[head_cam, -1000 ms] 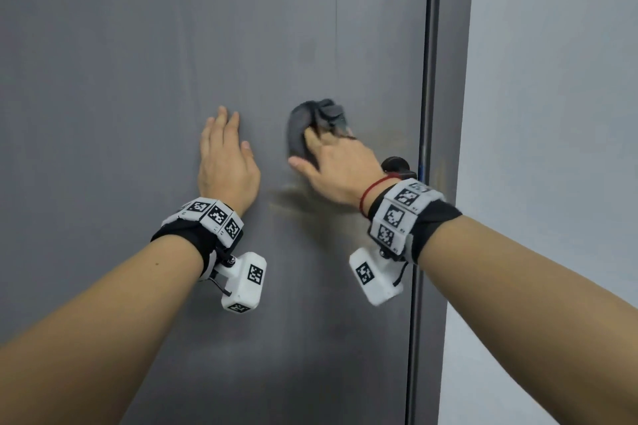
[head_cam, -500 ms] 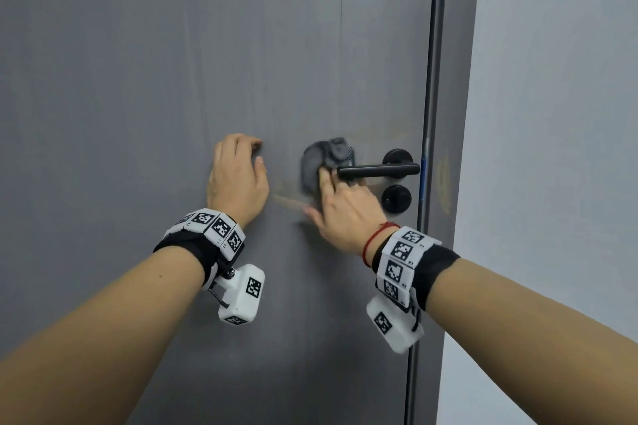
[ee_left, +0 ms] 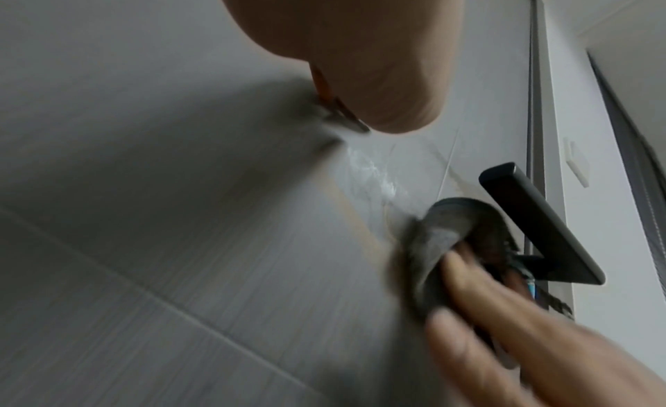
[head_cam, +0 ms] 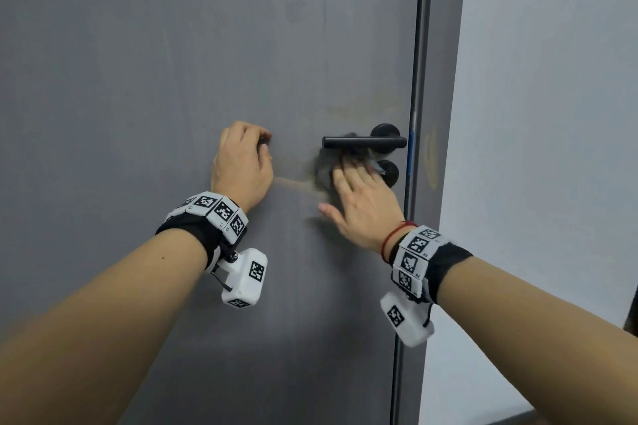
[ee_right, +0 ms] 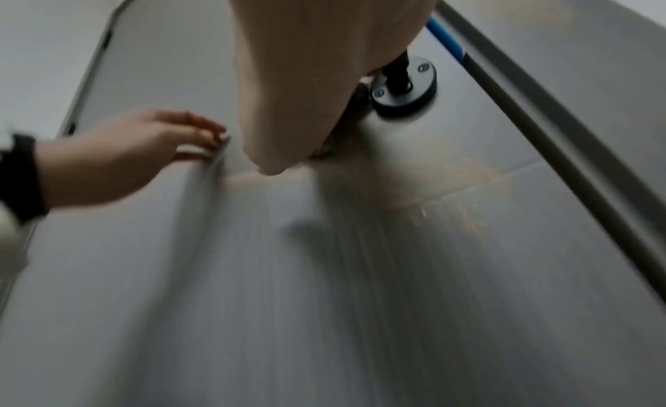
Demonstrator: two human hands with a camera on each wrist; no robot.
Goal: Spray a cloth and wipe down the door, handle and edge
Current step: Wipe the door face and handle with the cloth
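Observation:
A grey door (head_cam: pixel 172 62) fills the head view, with a black lever handle (head_cam: pixel 362 142) near its right edge (head_cam: pixel 416 45). My right hand (head_cam: pixel 362 203) presses a dark grey cloth (head_cam: pixel 322 166) flat against the door just under the lever, fingers fairly straight and thumb spread away. The left wrist view shows the cloth (ee_left: pixel 439 231) bunched under those fingers (ee_left: pixel 504 313), below the handle (ee_left: pixel 540 222). My left hand (head_cam: pixel 241 166) rests on the door left of the cloth, fingers curled, holding nothing; its fingertips (ee_right: pixel 212 140) touch the panel.
A round black lock plate (head_cam: pixel 390 172) sits under the lever, also seen in the right wrist view (ee_right: pixel 407 85). A blue strip (head_cam: pixel 410 155) marks the door edge. The frame (head_cam: pixel 445 45) and a pale wall (head_cam: pixel 552 114) lie right. A brownish smear (head_cam: pixel 293 183) crosses the door.
My right hand has slid the cloth down and to the right, from up left of the handle to beneath the lever. My left hand's fingers have curled from flat.

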